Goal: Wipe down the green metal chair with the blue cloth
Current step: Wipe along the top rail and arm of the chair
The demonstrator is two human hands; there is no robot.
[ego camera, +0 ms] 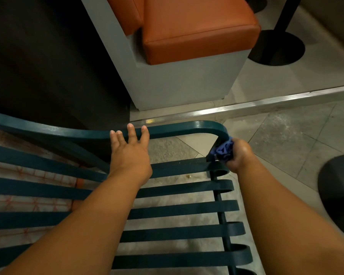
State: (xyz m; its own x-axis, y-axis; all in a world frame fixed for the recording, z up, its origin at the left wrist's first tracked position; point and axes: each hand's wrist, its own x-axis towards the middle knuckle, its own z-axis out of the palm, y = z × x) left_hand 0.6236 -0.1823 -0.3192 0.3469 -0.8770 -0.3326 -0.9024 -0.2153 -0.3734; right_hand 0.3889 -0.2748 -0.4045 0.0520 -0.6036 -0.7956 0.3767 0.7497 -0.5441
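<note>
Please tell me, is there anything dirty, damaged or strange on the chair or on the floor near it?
A small pale crumb lies on the floor, seen between the slats of the green metal chair near its top rail. Lighter specks dot the top slat beside the blue cloth. I see no damage to the chair.

orange bench cushion [199,26], black table bases [276,47]

Green metal chair [177,210] cut by left and bottom edges; legs unseen. Blue cloth [223,150] mostly buried in right hand [237,155], fingers hidden behind it. Orange cushion [197,26] cropped at top edge.
</note>
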